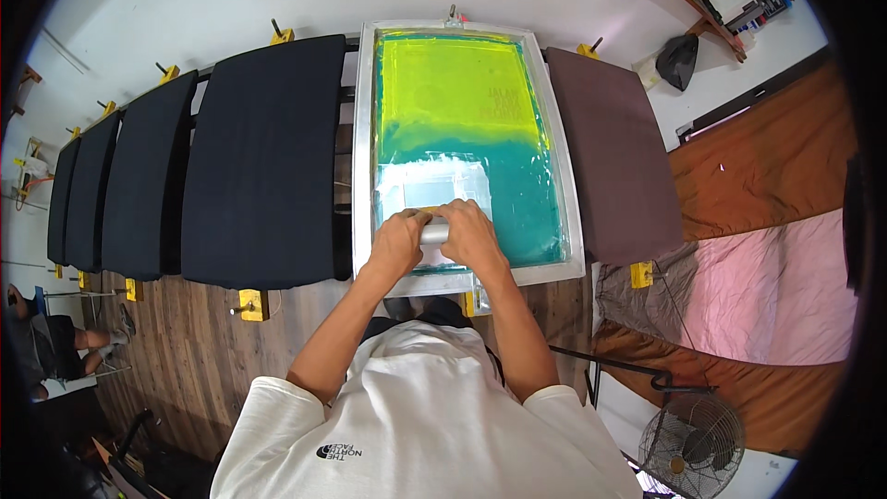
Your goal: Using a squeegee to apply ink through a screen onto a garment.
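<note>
Head view showed the left hand (399,242) and the right hand (469,233) side by side, fingers closed round a grey squeegee (433,234), near the close edge of a metal-rimmed frame (367,111). From there the mesh (517,189) stretched ahead to the far rim, with more width to the right of the hands than to the left. A narrow gap lay between the frame and the nearest of the black boards (268,157); on the other side, a brown board (614,157) sat just beside the rim.

Counted, there were two hands on one squeegee, one frame, four black boards in a row and one brown board.

The mesh was teal, covered at its far end by yellow-green ink (443,79), with a pale patch (434,187) just beyond the hands. Wood-plank floor (176,342) showed below the boards. Brown and pink fabric (767,296) spread at the right, above a wire-caged fan (691,444). Another person (65,342) was partly visible at the lower left.
</note>
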Tool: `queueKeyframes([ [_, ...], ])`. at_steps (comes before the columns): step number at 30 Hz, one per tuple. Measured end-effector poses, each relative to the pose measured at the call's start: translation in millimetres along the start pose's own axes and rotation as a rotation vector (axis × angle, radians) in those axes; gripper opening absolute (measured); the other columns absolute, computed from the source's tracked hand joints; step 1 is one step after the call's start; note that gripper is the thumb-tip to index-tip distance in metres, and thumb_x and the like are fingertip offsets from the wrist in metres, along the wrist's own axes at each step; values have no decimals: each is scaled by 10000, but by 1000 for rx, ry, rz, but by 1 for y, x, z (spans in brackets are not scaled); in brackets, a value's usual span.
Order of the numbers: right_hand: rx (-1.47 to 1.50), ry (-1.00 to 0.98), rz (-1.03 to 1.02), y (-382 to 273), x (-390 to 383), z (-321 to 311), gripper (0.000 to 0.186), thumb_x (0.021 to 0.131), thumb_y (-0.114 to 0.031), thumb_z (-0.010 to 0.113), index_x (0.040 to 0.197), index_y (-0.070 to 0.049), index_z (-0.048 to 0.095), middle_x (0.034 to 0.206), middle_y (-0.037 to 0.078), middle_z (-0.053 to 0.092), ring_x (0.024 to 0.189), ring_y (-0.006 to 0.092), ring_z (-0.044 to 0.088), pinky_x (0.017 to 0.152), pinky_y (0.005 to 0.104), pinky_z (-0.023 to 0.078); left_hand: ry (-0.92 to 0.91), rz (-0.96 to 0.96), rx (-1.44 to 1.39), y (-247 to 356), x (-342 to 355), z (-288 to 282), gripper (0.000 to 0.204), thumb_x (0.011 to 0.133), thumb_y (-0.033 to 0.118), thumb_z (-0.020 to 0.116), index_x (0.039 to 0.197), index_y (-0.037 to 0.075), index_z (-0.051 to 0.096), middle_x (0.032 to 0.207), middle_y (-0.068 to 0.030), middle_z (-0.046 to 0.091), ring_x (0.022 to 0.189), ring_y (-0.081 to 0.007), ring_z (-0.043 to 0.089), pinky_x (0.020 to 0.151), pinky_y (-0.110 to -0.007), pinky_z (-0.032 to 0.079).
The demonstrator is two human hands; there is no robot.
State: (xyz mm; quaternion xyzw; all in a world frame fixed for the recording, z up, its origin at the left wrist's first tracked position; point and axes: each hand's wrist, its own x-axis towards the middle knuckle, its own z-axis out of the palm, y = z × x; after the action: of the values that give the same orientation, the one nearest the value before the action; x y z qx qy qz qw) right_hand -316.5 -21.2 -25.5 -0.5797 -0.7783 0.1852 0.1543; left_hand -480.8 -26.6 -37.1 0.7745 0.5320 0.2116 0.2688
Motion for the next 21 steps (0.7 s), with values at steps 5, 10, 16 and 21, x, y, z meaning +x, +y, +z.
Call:
queueKeyframes([
  [5,41,-7,14,-10,-31,-1,386,624,42,664,1005,-8,695,979,186,644,973,382,583,840,449,520,-15,-8,-10,9,-28,7,481,646,-108,618,1114,-8,669,1121,-211,669,980,-395,655,866,-433,537],
  [10,2,-71,46,-18,-51,-9,426,627,50,618,1030,-45,717,991,193,682,947,393,618,852,448,517,-9,18,-15,16,-42,5,456,662,-53,629,1109,16,682,1070,-213,684,954,-397,663,856,-445,539],
  [16,-112,-348,47,-6,17,-39,259,662,-92,681,915,-85,738,873,196,709,859,371,690,770,463,553,-313,30,37,-2,22,-27,291,695,62,666,981,36,717,855,-227,700,830,-388,689,772,-437,561],
  [21,-71,-240,67,13,45,-25,261,685,-119,710,942,-77,713,931,190,698,912,369,670,813,458,546,-69,-5,76,-11,46,-9,317,688,2,664,994,61,722,870,-217,701,837,-395,683,781,-446,557],
])
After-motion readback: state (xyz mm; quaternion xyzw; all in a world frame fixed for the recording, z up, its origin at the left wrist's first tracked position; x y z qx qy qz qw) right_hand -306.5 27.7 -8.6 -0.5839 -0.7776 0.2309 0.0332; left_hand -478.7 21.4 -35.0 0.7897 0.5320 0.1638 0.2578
